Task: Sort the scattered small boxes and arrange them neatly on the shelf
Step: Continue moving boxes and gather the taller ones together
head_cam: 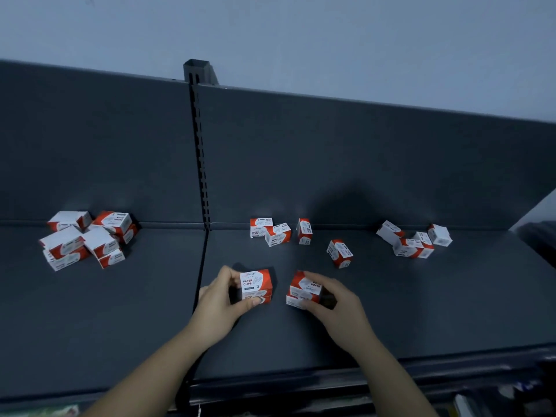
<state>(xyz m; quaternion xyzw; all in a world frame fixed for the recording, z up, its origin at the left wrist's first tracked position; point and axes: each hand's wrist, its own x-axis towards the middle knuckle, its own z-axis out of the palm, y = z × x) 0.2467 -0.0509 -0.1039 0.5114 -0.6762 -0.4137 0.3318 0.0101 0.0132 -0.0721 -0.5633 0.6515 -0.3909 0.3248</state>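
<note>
On the dark grey shelf, the left hand has its grip closed around a small stack of red-and-white paper clip boxes, thumb on the front face and fingers behind. Just to its right, the right hand has its grip closed on another paper clip box, tilted with its label upside down. Both lie near the shelf's front, right of the slotted upright. More boxes remain scattered: a jumbled pile at far left, a trio against the back panel, a lone tilted box, and a cluster at right.
</note>
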